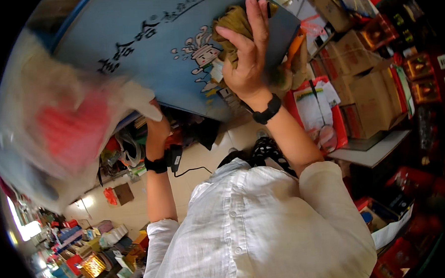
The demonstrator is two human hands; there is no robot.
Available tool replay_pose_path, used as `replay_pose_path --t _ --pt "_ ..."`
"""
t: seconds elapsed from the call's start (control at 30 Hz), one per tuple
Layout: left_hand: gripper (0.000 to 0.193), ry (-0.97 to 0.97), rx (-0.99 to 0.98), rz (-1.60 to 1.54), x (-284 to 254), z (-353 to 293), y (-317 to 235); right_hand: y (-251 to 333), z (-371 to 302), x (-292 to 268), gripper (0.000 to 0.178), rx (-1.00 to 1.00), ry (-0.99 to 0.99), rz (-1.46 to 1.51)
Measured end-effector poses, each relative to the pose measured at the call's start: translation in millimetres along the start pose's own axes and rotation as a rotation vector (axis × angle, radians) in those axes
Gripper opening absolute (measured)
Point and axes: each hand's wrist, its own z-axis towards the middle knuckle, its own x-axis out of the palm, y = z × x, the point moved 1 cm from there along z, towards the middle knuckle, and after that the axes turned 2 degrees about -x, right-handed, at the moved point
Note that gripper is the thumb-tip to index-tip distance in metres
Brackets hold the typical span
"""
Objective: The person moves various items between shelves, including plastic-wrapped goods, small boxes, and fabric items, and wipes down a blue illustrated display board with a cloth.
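Observation:
A large light-blue panel (145, 68) with dark lettering and a small cartoon figure stands tilted before me. My right hand (246, 58) presses a crumpled olive-brown cloth (235, 24) against its upper right part, thumb and fingers on the cloth. My left hand (157, 128) is by the panel's lower edge, beside a blurred clear plastic bag (126, 96) with a red shape (75, 125) in or on it. The bag covers part of that hand, and its fingers are hidden. Both wrists wear black bands.
Cardboard boxes (374, 100) and red packages are stacked at the right, beside a pale board (372, 150). A black adapter (174, 157) with a cord hangs by my left wrist. Many small boxes (91, 266) crowd the lower left; a brown carton (121, 194) sits on the tiled floor.

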Motion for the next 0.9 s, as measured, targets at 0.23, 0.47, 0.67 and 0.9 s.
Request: replay_pose_path --t 0.23,0.47,0.67,0.9 --pt "0.088 -0.140 -0.662 -0.515 -9 16 -111 27 -52 18 0.054 0.281 -0.119 0.039" --pt "0.091 -0.332 -0.376 -0.260 -13 14 -70 71 -99 40 0.049 0.529 -0.044 0.151" --pt "0.104 -0.564 -0.197 -0.597 26 46 -128 112 -152 80 0.042 0.542 0.022 0.139" --pt "0.118 -0.380 -0.104 -0.703 12 58 -100 144 -204 125 0.066 0.888 -0.228 0.307"
